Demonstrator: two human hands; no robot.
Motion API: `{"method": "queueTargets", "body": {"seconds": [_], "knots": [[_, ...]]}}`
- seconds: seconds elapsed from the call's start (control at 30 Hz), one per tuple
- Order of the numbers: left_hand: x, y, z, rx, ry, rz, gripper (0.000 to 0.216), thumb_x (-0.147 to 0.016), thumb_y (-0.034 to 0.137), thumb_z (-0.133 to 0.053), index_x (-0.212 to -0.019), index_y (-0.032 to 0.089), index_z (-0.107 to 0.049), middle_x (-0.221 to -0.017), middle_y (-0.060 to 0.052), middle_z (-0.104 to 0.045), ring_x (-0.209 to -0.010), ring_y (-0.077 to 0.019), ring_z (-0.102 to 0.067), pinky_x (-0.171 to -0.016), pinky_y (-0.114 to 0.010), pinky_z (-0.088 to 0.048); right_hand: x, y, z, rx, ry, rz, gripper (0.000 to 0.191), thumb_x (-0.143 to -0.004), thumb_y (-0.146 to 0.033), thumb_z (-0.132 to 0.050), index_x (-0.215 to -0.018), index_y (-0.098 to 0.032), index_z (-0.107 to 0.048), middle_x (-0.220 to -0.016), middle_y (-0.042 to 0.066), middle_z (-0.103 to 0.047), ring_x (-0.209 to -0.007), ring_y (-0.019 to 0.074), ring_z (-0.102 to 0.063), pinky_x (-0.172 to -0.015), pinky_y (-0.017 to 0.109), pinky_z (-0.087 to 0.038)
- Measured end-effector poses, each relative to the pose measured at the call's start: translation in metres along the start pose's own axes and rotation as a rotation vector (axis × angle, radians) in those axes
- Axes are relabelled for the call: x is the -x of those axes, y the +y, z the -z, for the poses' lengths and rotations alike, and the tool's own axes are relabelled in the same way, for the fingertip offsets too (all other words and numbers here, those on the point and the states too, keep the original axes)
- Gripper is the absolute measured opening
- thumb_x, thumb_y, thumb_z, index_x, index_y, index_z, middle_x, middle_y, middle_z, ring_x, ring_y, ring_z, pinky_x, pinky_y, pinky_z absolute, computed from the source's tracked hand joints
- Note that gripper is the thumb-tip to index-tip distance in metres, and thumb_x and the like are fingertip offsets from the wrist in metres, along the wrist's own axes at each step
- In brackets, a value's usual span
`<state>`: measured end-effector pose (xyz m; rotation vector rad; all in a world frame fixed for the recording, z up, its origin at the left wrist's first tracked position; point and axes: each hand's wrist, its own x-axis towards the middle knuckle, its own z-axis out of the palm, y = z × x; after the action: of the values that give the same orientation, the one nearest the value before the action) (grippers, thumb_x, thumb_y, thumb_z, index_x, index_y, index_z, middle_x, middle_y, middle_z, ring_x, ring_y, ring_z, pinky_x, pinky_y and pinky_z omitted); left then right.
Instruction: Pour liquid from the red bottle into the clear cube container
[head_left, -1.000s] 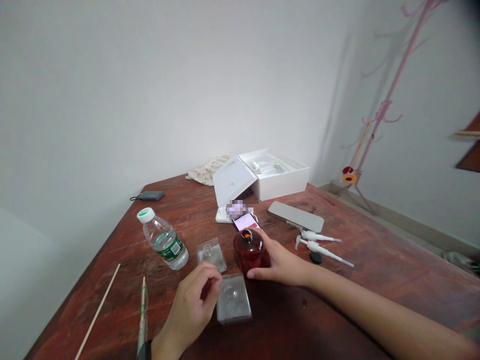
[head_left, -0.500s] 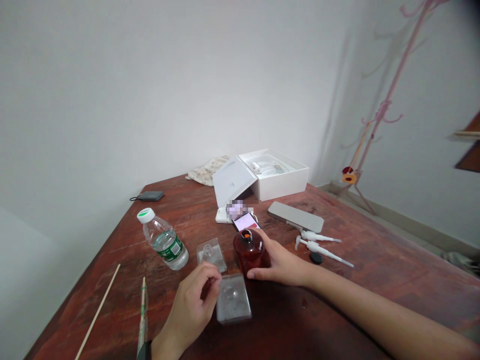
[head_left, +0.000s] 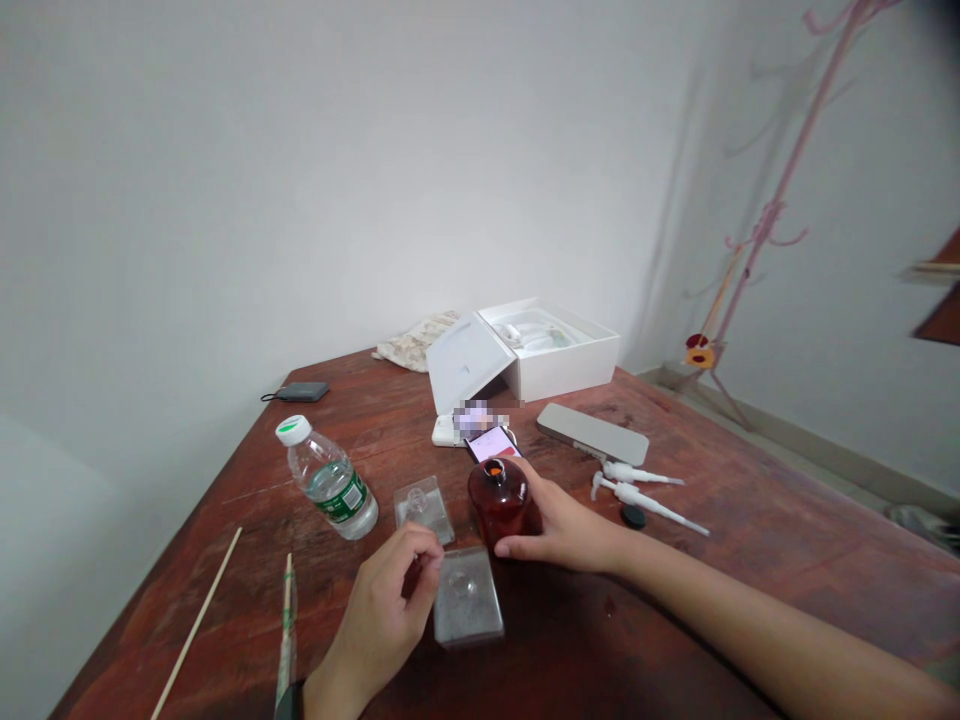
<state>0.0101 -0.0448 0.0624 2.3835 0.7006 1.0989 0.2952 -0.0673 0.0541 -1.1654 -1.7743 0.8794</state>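
Note:
My right hand [head_left: 551,525] is wrapped round the right side of an amber bottle [head_left: 499,505], which stands upright on the table with its neck uncapped. My left hand [head_left: 394,580] has its fingers curled in towards the thumb, and no object shows in it. Its fingertips are close to two clear plastic square holders with round knobs: the near holder [head_left: 469,605] lies just right of the hand, and the far holder [head_left: 426,512] lies behind it. To the right of the bottle lie a white pump head [head_left: 649,500], a second pump head [head_left: 637,473] and a black cap [head_left: 633,515].
A water bottle [head_left: 341,490] stands on the left, with a bare chopstick [head_left: 199,620] and wrapped chopsticks [head_left: 286,630] nearer me. Behind are a phone [head_left: 493,444], an open white box [head_left: 566,368], a grey flat case [head_left: 592,432], a cloth [head_left: 416,343] and a power bank [head_left: 306,392].

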Motion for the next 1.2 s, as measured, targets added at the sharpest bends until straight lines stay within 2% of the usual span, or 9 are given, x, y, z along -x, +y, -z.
{"method": "queueTargets", "body": {"seconds": [1.2], "knots": [[-0.0028, 0.0020, -0.0007, 0.014, 0.026, -0.007, 0.016, -0.106, 0.016, -0.055, -0.093, 0.024, -0.060, -0.089, -0.001, -0.069, -0.079, -0.0175, -0.070, -0.073, -0.024, -0.054, 0.0002, -0.0011, 0.0006, -0.002, -0.005, -0.008, 0.097, -0.077, -0.054, -0.094, -0.153, -0.020, -0.045, -0.151, 0.020, -0.064, -0.149, 0.0431, -0.055, -0.127, 0.060, -0.038]]}}
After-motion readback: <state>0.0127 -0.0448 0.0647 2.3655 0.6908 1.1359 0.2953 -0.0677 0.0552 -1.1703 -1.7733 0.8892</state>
